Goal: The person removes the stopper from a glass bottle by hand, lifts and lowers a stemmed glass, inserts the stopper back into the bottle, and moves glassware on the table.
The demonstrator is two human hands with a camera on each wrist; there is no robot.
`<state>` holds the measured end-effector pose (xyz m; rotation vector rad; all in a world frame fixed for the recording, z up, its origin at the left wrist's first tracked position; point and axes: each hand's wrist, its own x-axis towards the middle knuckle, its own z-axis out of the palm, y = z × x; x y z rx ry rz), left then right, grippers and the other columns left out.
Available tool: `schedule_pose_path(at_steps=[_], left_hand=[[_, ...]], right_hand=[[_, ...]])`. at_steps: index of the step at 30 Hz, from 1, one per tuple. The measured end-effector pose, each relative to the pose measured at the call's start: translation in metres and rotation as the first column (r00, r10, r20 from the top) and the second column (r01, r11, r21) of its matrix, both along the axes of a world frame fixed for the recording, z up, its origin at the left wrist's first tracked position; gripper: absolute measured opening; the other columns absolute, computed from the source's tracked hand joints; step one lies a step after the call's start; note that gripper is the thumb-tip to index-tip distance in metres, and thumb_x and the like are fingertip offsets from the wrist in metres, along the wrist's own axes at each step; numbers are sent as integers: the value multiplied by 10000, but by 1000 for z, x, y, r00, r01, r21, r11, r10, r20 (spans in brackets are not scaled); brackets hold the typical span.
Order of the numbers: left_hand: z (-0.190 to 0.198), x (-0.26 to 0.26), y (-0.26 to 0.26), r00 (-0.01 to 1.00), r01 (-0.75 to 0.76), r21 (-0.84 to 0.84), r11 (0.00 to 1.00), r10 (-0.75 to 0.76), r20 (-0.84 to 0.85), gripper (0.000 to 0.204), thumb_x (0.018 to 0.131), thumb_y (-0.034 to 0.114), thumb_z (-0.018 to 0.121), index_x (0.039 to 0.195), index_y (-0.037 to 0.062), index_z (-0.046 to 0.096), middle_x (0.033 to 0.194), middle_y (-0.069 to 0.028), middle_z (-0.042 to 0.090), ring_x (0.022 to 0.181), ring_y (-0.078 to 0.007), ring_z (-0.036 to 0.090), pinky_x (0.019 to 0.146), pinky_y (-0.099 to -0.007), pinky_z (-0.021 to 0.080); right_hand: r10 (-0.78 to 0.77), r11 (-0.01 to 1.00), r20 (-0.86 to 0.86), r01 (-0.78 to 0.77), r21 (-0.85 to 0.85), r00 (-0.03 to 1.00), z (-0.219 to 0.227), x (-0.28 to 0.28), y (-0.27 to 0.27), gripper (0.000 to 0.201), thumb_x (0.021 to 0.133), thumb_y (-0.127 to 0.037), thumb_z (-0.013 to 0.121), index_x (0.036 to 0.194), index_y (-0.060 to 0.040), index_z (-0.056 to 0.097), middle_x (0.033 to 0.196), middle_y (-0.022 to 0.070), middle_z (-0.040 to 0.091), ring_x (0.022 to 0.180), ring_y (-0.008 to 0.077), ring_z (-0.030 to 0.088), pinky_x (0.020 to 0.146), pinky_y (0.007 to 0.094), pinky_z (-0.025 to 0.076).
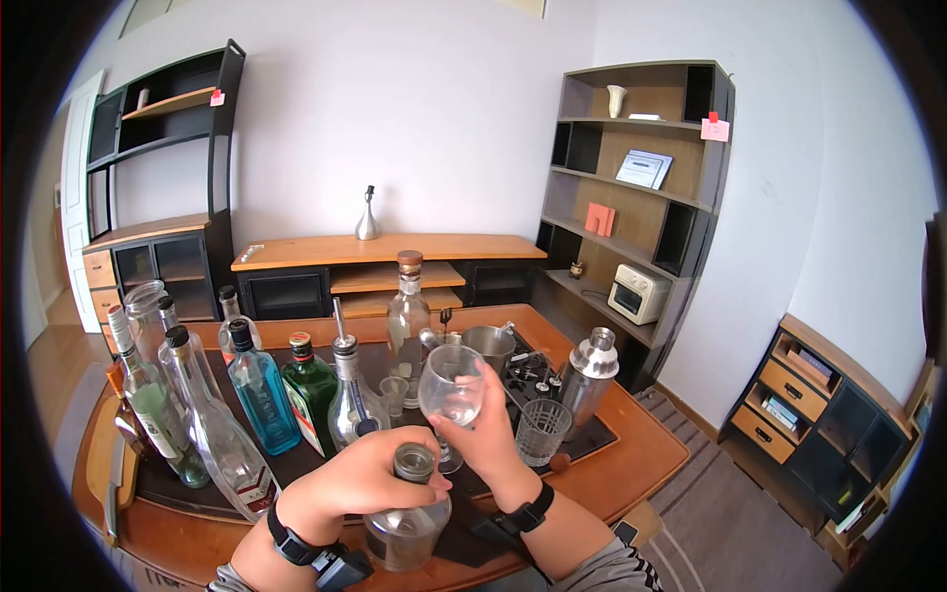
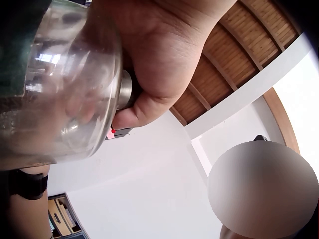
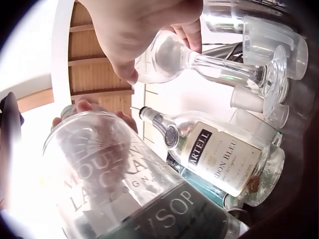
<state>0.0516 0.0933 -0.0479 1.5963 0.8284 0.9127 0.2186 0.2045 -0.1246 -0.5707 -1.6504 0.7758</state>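
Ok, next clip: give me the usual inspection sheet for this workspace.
Surface: wooden table with a dark mat.
Job's things: squat clear bottle, metal cap on; stemmed glass.
Clutter: row of bottles, cocktail shaker, metal cup, tumbler.
Hands: left hand grips the squat bottle's neck; right hand holds the glass by its bowl.
Cables: nothing seen.
Surroundings: shelving unit, sideboard, small oven.

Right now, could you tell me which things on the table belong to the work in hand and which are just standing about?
In hand:
- squat clear bottle, left hand gripping its neck
- stemmed glass, held by the right hand

Standing about:
- blue bottle
- green bottle
- cocktail shaker
- ribbed tumbler
- metal cup
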Motion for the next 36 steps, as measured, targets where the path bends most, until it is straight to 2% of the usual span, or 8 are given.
schedule_pose_path(at_steps=[3, 10, 14, 18, 22, 26, 30, 36], left_hand=[[-1, 0, 0, 1000, 16, 1, 1000, -16, -10, 278, 774, 46, 727, 985, 25, 546, 889, -60, 669, 919, -142, 668, 806, -276, 505], [-4, 2, 1, 999, 22, 12, 1000, -23, 39, 233, 783, 59, 717, 956, 28, 564, 876, -33, 642, 891, -117, 653, 787, -262, 489], [-5, 3, 5, 996, 10, 117, 993, 1, -87, 218, 792, 69, 703, 942, 27, 550, 862, -36, 640, 883, -120, 658, 769, -261, 492], [-2, 4, 2, 999, 38, 11, 999, -38, 10, 209, 788, 65, 693, 930, 21, 547, 862, -45, 648, 889, -122, 660, 762, -267, 501], [-1, 4, 3, 1000, 15, 51, 999, -13, -29, 206, 786, 66, 693, 916, 22, 539, 857, -57, 648, 891, -131, 665, 754, -270, 503], [-1, 0, 9, 979, 45, 127, 991, -19, -205, 391, 802, 60, 715, 1163, 13, 571, 962, -75, 684, 926, -144, 656, 835, -290, 519], [0, -1, 6, 993, 31, 122, 992, -17, -121, 336, 798, 35, 706, 1114, 22, 594, 954, -59, 682, 927, -135, 647, 832, -283, 511], [6, -11, 4, 983, 139, 45, 989, -133, -127, 305, 798, 22, 700, 1081, 1, 588, 964, -67, 680, 940, -150, 646, 841, -293, 509]], right_hand=[[12, 1000, -61, -11, 23, 998, 8, 4, -11, 943, 735, -22, 792, 1464, -53, 195, 1244, 138, 433, 1100, 212, 526, 905, 347, 498], [-140, 952, 18, 130, 279, 990, 28, 15, -27, 960, 694, -122, 835, 1443, 5, 248, 1239, 180, 493, 1050, 230, 557, 898, 356, 481], [-93, 934, 92, 55, 354, 991, 77, 18, -37, 938, 687, -157, 846, 1420, 24, 291, 1226, 189, 511, 1078, 250, 559, 895, 367, 486], [-91, 919, 154, 24, 394, 984, 121, 20, -52, 906, 695, -192, 846, 1400, 28, 321, 1213, 186, 525, 1060, 255, 574, 875, 360, 496], [-156, 913, 202, 64, 402, 967, 121, 33, -66, 913, 684, -215, 853, 1403, 16, 340, 1209, 198, 529, 1052, 256, 580, 887, 376, 486], [-47, 933, 445, -119, 339, 894, 124, 44, -74, 857, 696, -231, 844, 1379, 18, 389, 1234, 192, 527, 1078, 276, 581, 916, 365, 473], [-63, 948, 509, -107, 299, 858, 129, 50, -78, 936, 611, -181, 893, 1383, -5, 392, 1210, 171, 548, 1094, 231, 580, 927, 332, 460], [-122, 887, 509, -137, 441, 852, 131, 47, -79, 842, 619, -176, 876, 1326, 10, 458, 1231, 180, 539, 1091, 293, 584, 914, 354, 473]])
